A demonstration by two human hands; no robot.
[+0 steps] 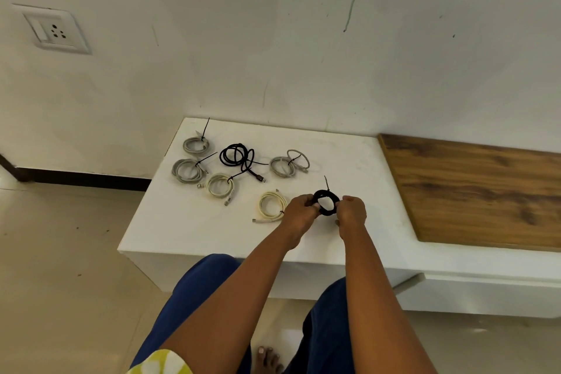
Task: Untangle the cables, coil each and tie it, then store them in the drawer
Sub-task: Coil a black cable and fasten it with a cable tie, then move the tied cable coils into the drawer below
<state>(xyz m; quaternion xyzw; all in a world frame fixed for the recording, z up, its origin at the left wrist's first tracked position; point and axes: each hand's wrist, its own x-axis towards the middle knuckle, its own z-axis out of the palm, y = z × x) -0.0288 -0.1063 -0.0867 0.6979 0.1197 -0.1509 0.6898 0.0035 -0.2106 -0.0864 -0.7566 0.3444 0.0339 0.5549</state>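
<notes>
A white wall fills the upper half of the frame, with a wall socket (54,30) at the upper left and a beige tiled floor (60,252) at the lower left. A low white bench (358,158) runs from the centre to the right edge, and a wooden panel (473,191) covers its right part.

Six coiled cables lie on the bench top, left of and above the hands. Two grey coils (195,144) (188,168) sit at the far left, each with a black tie sticking out. A cream coil (219,185) lies just below them, a loose black cable (238,156) sits in the middle, and a grey double coil (288,162) lies to its right. Another cream coil (271,205) rests just beside the left hand (302,209).

Both bare arms reach forward from the bottom of the frame. The left hand and the right hand (352,211) pinch opposite sides of a small black coil (326,202), holding it just above the bench near its front edge. A thin black tie tail (326,182) points up from the coil's top.

The fingertips are hidden behind the coil and knuckles, so the exact grip on the tie cannot be made out. Blue trousers (194,297) and a bare foot (267,358) show at the bottom edge.
</notes>
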